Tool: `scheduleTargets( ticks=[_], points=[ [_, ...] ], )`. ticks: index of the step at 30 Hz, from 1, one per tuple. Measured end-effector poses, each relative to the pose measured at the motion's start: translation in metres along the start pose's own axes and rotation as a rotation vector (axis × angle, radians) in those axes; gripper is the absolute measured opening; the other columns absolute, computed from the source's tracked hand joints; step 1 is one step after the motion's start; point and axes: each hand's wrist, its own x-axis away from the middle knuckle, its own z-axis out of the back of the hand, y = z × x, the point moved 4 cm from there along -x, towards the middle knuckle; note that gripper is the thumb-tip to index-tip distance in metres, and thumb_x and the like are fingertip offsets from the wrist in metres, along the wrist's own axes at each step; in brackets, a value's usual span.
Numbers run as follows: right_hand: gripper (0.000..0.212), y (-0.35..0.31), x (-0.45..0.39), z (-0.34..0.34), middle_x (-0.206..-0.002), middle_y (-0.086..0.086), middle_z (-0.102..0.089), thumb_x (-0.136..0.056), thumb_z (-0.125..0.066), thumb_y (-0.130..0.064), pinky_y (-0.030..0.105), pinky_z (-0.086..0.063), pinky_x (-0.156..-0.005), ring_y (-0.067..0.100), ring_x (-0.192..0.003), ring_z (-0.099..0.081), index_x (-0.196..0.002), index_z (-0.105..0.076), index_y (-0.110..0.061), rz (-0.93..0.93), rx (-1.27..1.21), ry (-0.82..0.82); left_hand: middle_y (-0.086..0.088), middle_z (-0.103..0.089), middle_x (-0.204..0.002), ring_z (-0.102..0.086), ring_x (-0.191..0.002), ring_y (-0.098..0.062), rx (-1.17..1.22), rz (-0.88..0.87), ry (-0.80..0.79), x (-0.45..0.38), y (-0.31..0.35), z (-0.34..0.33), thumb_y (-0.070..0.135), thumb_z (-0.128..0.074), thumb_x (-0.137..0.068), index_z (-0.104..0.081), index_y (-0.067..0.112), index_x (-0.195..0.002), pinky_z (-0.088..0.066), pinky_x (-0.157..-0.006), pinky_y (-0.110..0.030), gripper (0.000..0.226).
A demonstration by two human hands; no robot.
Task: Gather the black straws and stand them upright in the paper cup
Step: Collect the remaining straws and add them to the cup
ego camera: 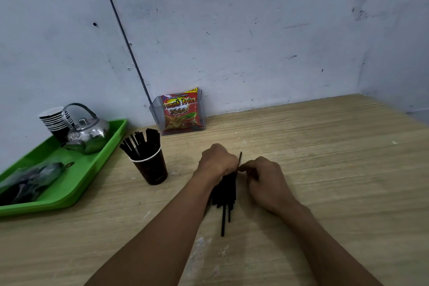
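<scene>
A dark paper cup stands on the wooden table, left of my hands, with several black straws upright inside it. My left hand is closed around a bundle of black straws whose lower ends trail toward me along the table. My right hand sits just right of the bundle, fingertips pinching a single straw that sticks up between the two hands. The top of the bundle is hidden inside my left fist.
A green tray at the left holds a steel kettle, a stack of paper cups and a plastic bag. A clear holder with a red snack packet stands against the wall.
</scene>
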Motion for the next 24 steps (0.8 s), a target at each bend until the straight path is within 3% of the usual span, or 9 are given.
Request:
scheduleTargets(
  ticks=[3,5,8,11,17,19,21,24],
  points=[
    [0.034,0.008,-0.002,0.012,-0.098,0.005,-0.076,-0.083,-0.053,0.007,0.007,-0.044,-0.075,0.009,-0.086,-0.067,-0.102,-0.077,-0.009,-0.106,-0.146,0.135,-0.009,-0.065,-0.104,-0.064,-0.097,-0.028,-0.156,-0.041,0.021,0.002,0.007,-0.008,0.028,-0.072,-0.082,-0.05,0.011,-0.085,-0.052,-0.076,-0.032,0.028],
    [0.03,0.014,-0.002,0.019,-0.091,-0.001,-0.074,-0.084,-0.055,0.006,0.003,-0.043,-0.072,-0.002,-0.078,-0.061,-0.096,-0.077,-0.01,-0.197,-0.262,0.206,-0.01,-0.066,-0.111,-0.064,-0.102,-0.029,-0.232,-0.054,0.049,0.003,0.009,-0.012,0.02,-0.071,-0.083,-0.05,0.012,-0.09,-0.052,-0.079,-0.033,0.023],
    [0.026,0.026,-0.002,0.024,-0.081,-0.009,-0.07,-0.084,-0.058,0.004,0.012,-0.052,-0.068,0.001,-0.075,-0.064,-0.088,-0.076,-0.015,-0.316,-0.399,0.274,-0.015,-0.061,-0.116,-0.063,-0.105,-0.03,-0.222,-0.052,0.058,0.001,0.011,-0.013,0.003,-0.062,-0.086,-0.053,0.008,-0.1,-0.047,-0.074,-0.032,0.017],
    [0.024,0.031,-0.003,0.024,-0.077,-0.004,-0.071,-0.083,-0.06,0.002,0.031,-0.059,-0.071,0.011,-0.075,-0.068,-0.086,-0.075,-0.017,-0.388,-0.484,0.279,-0.019,-0.057,-0.121,-0.062,-0.106,-0.032,-0.196,-0.015,0.044,-0.002,0.012,-0.012,-0.005,-0.059,-0.083,-0.055,0.003,-0.108,-0.047,-0.071,-0.031,0.026],
    [0.024,0.029,-0.003,0.02,-0.073,-0.001,-0.071,-0.083,-0.06,0.002,0.03,-0.058,-0.063,0.012,-0.066,-0.067,-0.086,-0.075,-0.016,-0.39,-0.478,0.264,-0.017,-0.059,-0.11,-0.054,-0.084,-0.025,-0.144,0.006,-0.015,-0.002,0.012,-0.016,-0.009,-0.055,-0.082,-0.049,0.005,-0.09,-0.047,-0.07,-0.029,0.017],
    [0.024,0.03,-0.003,0.02,-0.073,-0.002,-0.071,-0.082,-0.061,0.002,0.028,-0.056,-0.064,0.011,-0.067,-0.066,-0.086,-0.075,-0.017,-0.386,-0.473,0.262,-0.016,-0.059,-0.108,-0.056,-0.089,-0.027,-0.166,-0.003,-0.04,-0.002,0.012,-0.021,-0.008,-0.054,-0.082,-0.049,0.004,-0.084,-0.047,-0.074,-0.031,0.014],
    [0.023,0.03,-0.003,0.019,-0.072,-0.003,-0.07,-0.081,-0.061,0.002,0.024,-0.053,-0.064,0.01,-0.067,-0.066,-0.086,-0.075,-0.017,-0.378,-0.459,0.259,-0.015,-0.061,-0.116,-0.06,-0.105,-0.03,-0.207,-0.004,-0.049,-0.003,0.01,-0.027,-0.005,-0.055,-0.083,-0.059,0.003,-0.1,-0.049,-0.083,-0.033,0.019],
    [0.023,0.029,-0.003,0.019,-0.072,-0.001,-0.071,-0.081,-0.062,0.002,0.029,-0.056,-0.065,0.012,-0.066,-0.067,-0.086,-0.075,-0.016,-0.375,-0.465,0.258,-0.018,-0.055,-0.129,-0.052,-0.119,-0.033,-0.3,0.013,-0.031,-0.004,0.006,-0.034,0.006,-0.055,-0.087,-0.056,0.005,-0.123,-0.047,-0.094,-0.038,0.036]
  ],
)
